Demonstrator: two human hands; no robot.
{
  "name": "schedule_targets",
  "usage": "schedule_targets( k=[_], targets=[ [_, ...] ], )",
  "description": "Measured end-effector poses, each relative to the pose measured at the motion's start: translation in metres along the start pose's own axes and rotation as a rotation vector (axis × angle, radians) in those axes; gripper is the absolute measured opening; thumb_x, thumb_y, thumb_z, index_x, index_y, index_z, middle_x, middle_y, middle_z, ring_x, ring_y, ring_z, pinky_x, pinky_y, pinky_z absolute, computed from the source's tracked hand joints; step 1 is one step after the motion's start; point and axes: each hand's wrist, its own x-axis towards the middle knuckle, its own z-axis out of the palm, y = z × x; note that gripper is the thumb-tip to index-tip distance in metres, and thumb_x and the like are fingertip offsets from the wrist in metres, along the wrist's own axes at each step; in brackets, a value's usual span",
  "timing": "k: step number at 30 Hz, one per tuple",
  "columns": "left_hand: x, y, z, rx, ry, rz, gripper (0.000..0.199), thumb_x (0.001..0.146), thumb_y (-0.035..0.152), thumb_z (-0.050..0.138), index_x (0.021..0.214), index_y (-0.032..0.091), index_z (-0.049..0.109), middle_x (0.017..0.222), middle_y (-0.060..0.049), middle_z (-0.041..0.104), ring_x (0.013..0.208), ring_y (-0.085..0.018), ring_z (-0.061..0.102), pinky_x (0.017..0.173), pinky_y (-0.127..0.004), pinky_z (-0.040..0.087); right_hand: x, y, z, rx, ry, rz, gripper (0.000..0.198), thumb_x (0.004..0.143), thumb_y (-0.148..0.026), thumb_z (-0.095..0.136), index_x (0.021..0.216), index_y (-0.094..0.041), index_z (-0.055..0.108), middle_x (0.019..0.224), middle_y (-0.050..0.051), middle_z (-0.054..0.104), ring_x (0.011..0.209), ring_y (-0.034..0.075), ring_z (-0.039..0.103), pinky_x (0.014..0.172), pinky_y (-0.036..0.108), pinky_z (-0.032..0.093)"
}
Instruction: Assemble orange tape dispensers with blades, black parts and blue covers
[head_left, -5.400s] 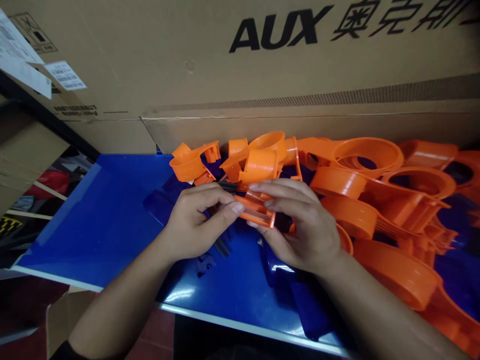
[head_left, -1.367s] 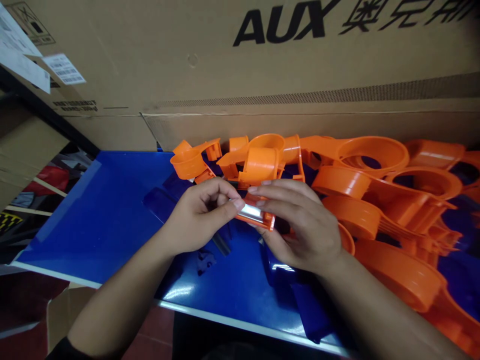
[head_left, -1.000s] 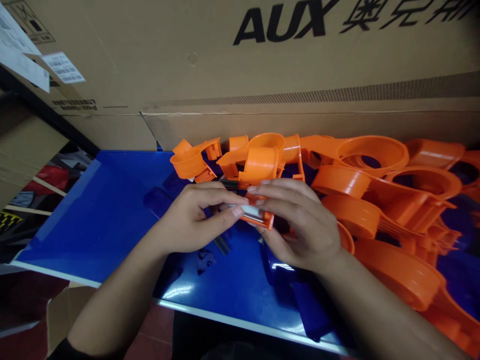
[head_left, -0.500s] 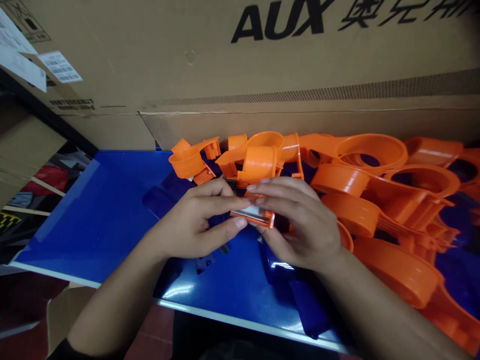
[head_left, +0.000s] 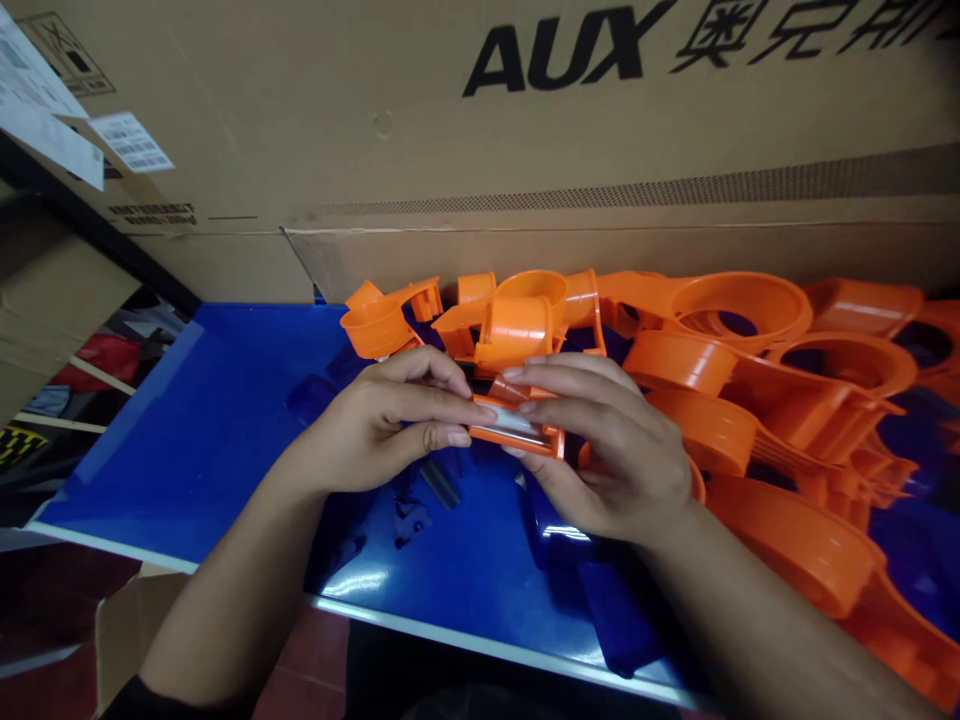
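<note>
Over the front of the table, both hands hold an orange plastic tape dispenser (head_left: 556, 443) with a pale, shiny strip along its end. My left hand (head_left: 390, 420) is closed, its thumb and fingertips pinching the left end of that part. My right hand (head_left: 615, 440) grips the other side, fingers over the top and thumb underneath, hiding much of the dispenser. Below the hands lie a small dark blue plastic piece (head_left: 411, 522) and a dark cylinder (head_left: 440, 484).
Many orange tape dispensers (head_left: 795, 520) are piled along the right and back of the blue table (head_left: 187, 420). Dark blue plastic parts (head_left: 615, 620) lie near the front edge. A large cardboard box (head_left: 337, 120) stands behind. An open carton (head_left: 131, 620) sits below left.
The held dispenser has shifted slightly right and down, showing more of its pale strip. My left thumb has drawn back left along its edge. The view has tilted slightly.
</note>
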Motion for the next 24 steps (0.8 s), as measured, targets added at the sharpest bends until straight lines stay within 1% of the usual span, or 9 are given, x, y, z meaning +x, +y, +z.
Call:
schedule_targets(
  k=[3, 7, 15, 18, 24],
  targets=[
    [0.001, -0.004, 0.007, -0.006, 0.092, 0.047, 0.022, 0.097, 0.028, 0.082, 0.119, 0.031, 0.086, 0.106, -0.007, 0.075, 0.094, -0.017, 0.072, 0.083, -0.031, 0.061, 0.0, 0.0, -0.001, -0.003, -0.012, -0.004, 0.038, 0.087, -0.016, 0.077, 0.124, -0.025, 0.072, 0.131, 0.013, 0.081, 0.115, 0.032, 0.081, 0.099, 0.056, 0.066],
    [0.004, -0.005, 0.011, -0.005, 0.161, 0.082, 0.012, 0.095, 0.027, 0.084, 0.107, 0.028, 0.088, 0.103, -0.007, 0.076, 0.09, -0.016, 0.073, 0.079, -0.028, 0.061, -0.001, 0.001, -0.002, 0.018, -0.014, 0.008, 0.037, 0.086, -0.012, 0.078, 0.121, -0.024, 0.076, 0.133, 0.014, 0.08, 0.117, 0.033, 0.08, 0.101, 0.056, 0.066],
    [0.008, -0.007, 0.018, 0.006, 0.269, 0.216, 0.009, 0.096, 0.03, 0.084, 0.101, 0.023, 0.086, 0.099, -0.006, 0.077, 0.088, -0.013, 0.075, 0.075, -0.025, 0.063, -0.001, 0.002, -0.001, 0.065, 0.01, 0.01, 0.044, 0.079, -0.006, 0.086, 0.12, -0.021, 0.079, 0.136, 0.016, 0.079, 0.12, 0.034, 0.079, 0.104, 0.055, 0.064],
    [0.009, -0.008, 0.018, 0.001, 0.286, 0.239, 0.008, 0.097, 0.03, 0.083, 0.1, 0.023, 0.086, 0.101, -0.006, 0.078, 0.087, -0.013, 0.076, 0.075, -0.025, 0.064, -0.001, 0.003, -0.001, 0.067, 0.009, 0.013, 0.045, 0.078, -0.005, 0.088, 0.12, -0.019, 0.079, 0.136, 0.017, 0.079, 0.121, 0.035, 0.078, 0.105, 0.055, 0.064],
    [0.008, -0.006, 0.012, 0.049, 0.33, 0.258, 0.008, 0.097, 0.023, 0.082, 0.105, 0.021, 0.083, 0.103, -0.007, 0.081, 0.095, -0.016, 0.08, 0.086, -0.029, 0.067, -0.003, 0.004, -0.002, 0.056, 0.027, 0.028, 0.047, 0.078, -0.008, 0.089, 0.123, -0.02, 0.079, 0.135, 0.016, 0.08, 0.123, 0.037, 0.078, 0.107, 0.058, 0.063]
  ],
)
